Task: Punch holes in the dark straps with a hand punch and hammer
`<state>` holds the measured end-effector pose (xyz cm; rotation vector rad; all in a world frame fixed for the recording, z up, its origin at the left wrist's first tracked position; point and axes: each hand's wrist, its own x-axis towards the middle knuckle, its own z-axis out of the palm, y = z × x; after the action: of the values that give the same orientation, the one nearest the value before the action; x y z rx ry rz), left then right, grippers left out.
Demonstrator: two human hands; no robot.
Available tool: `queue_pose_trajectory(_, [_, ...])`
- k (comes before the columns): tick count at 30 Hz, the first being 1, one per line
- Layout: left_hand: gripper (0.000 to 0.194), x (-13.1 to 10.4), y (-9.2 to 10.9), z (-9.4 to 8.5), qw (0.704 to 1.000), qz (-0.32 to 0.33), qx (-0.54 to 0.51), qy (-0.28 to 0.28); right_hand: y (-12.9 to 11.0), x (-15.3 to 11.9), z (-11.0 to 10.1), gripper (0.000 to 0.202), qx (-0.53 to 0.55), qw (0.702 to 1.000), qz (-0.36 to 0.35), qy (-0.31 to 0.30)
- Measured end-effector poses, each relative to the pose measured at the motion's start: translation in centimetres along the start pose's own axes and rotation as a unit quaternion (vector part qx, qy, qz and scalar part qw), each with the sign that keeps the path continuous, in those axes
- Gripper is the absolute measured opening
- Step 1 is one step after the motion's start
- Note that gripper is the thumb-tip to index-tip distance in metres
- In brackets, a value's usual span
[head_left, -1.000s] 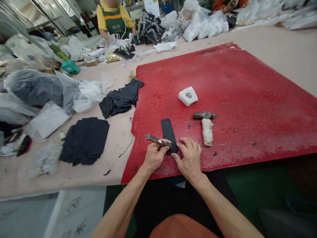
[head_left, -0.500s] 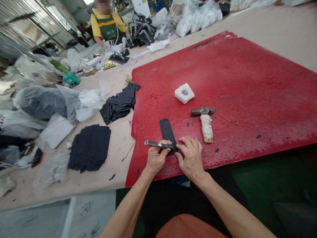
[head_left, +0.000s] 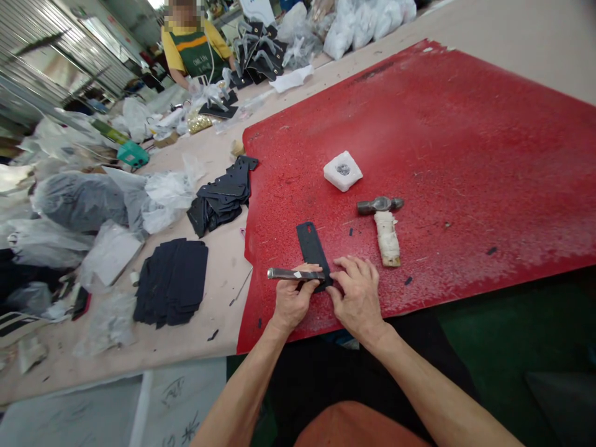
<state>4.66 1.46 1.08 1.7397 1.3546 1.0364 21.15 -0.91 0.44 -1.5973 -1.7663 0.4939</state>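
From your head, the single camera looked forward and down, with your left hand (head_left: 293, 301) and right hand (head_left: 356, 298) close below it, the red sheet (head_left: 442, 155) slanting away beyond them, and a person (head_left: 195, 56) across the table (head_left: 223, 261) farther off at upper left.

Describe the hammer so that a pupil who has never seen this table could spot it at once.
Find the big red sheet on the pale table. On it, beyond the right hand, lies the hammer. Its dark metal head and pale-wrapped handle set it apart from the white block, which has no handle.
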Motion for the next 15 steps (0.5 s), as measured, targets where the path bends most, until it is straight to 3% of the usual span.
queue_pose_trajectory(9, [0.016,-0.3,-0.4,0.8,0.993,0.080,0.091,0.008,0.0,0.0,-0.1,0.012,0.005,1.000,0.002,-0.001])
queue_pose_trajectory(15, [0.017,-0.5,-0.4,1.3,0.989,0.066,0.127,0.020,0.3,0.1,-0.5,0.017,0.027,0.999,-0.010,0.016])
